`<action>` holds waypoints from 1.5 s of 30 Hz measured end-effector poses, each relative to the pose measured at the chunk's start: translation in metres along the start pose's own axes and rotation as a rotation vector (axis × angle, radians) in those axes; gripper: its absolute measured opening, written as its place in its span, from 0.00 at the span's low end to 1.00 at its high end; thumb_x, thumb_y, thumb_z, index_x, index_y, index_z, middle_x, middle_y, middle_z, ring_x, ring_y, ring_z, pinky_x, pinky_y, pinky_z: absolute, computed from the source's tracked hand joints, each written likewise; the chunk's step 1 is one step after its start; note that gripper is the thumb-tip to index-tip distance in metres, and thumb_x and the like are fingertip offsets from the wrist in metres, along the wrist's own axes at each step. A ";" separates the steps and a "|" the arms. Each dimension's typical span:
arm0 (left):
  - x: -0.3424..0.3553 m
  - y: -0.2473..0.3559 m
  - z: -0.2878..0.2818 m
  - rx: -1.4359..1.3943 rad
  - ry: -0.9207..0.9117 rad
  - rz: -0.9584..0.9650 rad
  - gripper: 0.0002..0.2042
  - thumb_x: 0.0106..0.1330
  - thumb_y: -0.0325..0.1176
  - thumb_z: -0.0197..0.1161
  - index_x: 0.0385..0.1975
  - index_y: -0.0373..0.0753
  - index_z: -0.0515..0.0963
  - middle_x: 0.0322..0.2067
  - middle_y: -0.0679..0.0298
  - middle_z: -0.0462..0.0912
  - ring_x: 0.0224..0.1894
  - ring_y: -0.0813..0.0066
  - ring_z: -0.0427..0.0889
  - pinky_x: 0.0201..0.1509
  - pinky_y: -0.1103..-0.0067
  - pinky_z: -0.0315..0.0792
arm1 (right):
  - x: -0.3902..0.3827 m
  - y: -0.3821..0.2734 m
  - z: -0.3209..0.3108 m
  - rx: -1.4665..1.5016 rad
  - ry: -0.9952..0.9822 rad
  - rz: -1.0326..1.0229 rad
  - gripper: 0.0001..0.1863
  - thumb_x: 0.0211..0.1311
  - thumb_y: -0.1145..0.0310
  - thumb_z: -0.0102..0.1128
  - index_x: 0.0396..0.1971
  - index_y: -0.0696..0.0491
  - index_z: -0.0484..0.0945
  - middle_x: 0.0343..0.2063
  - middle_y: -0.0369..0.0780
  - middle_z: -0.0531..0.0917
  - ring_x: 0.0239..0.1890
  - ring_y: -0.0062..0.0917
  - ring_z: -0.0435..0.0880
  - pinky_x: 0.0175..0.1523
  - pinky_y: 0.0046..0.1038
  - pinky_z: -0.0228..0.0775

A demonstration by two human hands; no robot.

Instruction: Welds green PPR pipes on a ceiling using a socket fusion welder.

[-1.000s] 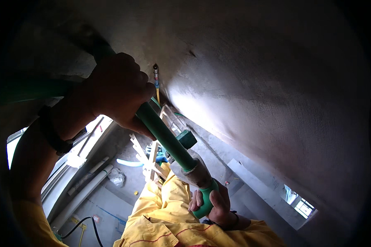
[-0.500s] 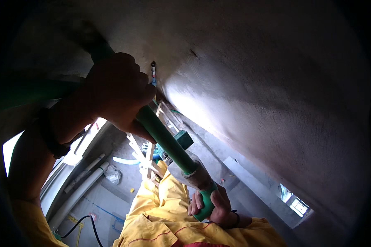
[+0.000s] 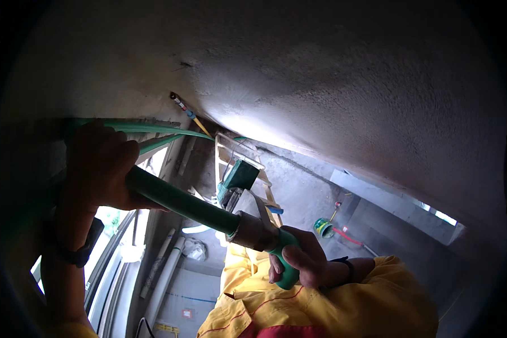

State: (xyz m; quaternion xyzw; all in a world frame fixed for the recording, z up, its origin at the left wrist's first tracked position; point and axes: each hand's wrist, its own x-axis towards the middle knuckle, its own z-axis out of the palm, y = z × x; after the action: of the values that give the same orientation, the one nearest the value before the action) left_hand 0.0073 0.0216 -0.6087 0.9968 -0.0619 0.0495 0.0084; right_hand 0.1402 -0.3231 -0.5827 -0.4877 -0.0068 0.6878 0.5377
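Gripping, left hand (image 3: 98, 163): wrapped around a smooth, round green pipe (image 3: 183, 201).
Gripping, right hand (image 3: 312, 262): curled around the curved green handle (image 3: 288, 277) of a grey metal-headed tool (image 3: 254, 231).
Pipe position: slanting between the hands, lower end meeting the tool's head.
Dark green rectangular block (image 3: 243, 174): just beyond the head; attachment to the tool cannot be told.
Background: pale wooden ladder (image 3: 217, 158); round green bucket (image 3: 323, 227), right of the ladder.

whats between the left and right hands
In the head view, a green pipe and a metal collar lie between the left hand and the right hand.
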 end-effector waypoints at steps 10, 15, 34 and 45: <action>0.002 0.002 -0.009 -0.010 0.242 0.003 0.36 0.37 0.77 0.61 0.11 0.45 0.63 0.10 0.67 0.62 0.12 0.75 0.65 0.22 0.74 0.59 | 0.000 0.000 -0.001 -0.116 0.009 -0.025 0.25 0.62 0.52 0.56 0.41 0.62 0.68 0.21 0.39 0.76 0.24 0.24 0.79 0.33 0.29 0.74; 0.014 0.000 0.005 -0.045 0.125 -0.062 0.35 0.35 0.76 0.63 0.09 0.45 0.64 0.09 0.68 0.64 0.12 0.72 0.67 0.21 0.73 0.61 | 0.003 -0.002 -0.006 -0.221 0.085 -0.046 0.26 0.62 0.51 0.54 0.38 0.63 0.68 0.20 0.40 0.75 0.22 0.27 0.79 0.31 0.31 0.74; 0.003 0.001 -0.013 -0.054 0.009 -0.098 0.36 0.39 0.76 0.60 0.18 0.41 0.77 0.12 0.67 0.75 0.15 0.71 0.76 0.24 0.77 0.70 | 0.002 -0.003 0.001 -0.293 0.076 -0.149 0.25 0.64 0.49 0.50 0.34 0.62 0.67 0.19 0.39 0.73 0.23 0.25 0.78 0.32 0.29 0.73; 0.002 -0.001 -0.010 -0.025 0.084 -0.080 0.35 0.40 0.75 0.60 0.19 0.42 0.78 0.12 0.66 0.75 0.16 0.72 0.77 0.25 0.77 0.71 | 0.001 -0.005 0.002 -0.288 0.077 -0.127 0.26 0.64 0.47 0.50 0.34 0.61 0.67 0.20 0.39 0.73 0.24 0.26 0.79 0.33 0.30 0.73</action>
State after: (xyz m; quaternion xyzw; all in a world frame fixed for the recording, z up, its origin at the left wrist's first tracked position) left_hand 0.0086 0.0221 -0.5985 0.9954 -0.0220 0.0900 0.0256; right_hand 0.1430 -0.3188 -0.5799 -0.5842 -0.1158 0.6252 0.5045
